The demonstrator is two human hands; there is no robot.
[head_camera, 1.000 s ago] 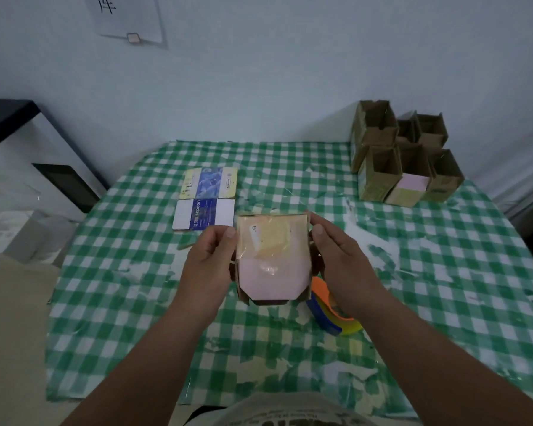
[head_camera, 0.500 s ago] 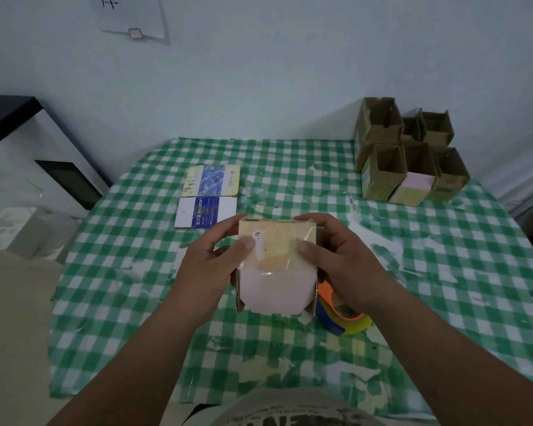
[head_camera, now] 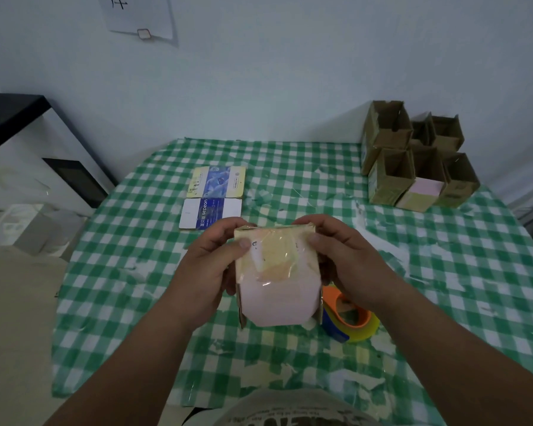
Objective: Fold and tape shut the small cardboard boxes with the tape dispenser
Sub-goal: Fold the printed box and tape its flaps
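On the far left of the surface [head_camera: 130, 272], two flat printed cards [head_camera: 214, 196] lie untouched. The left hand [head_camera: 211, 272] has its grip clamped on the left side of the small box [head_camera: 276, 272], thumb on the front. The box is up in the air over the middle of the surface. A moment ago both thumbs sat at the side edges; now they have slid onto the shiny tape [head_camera: 274, 256], so the tape is likely being pressed flat. The right hand [head_camera: 343, 259] grips the right side. The tape dispenser [head_camera: 350, 315] rests below. Finished boxes [head_camera: 413, 161] wait far right.
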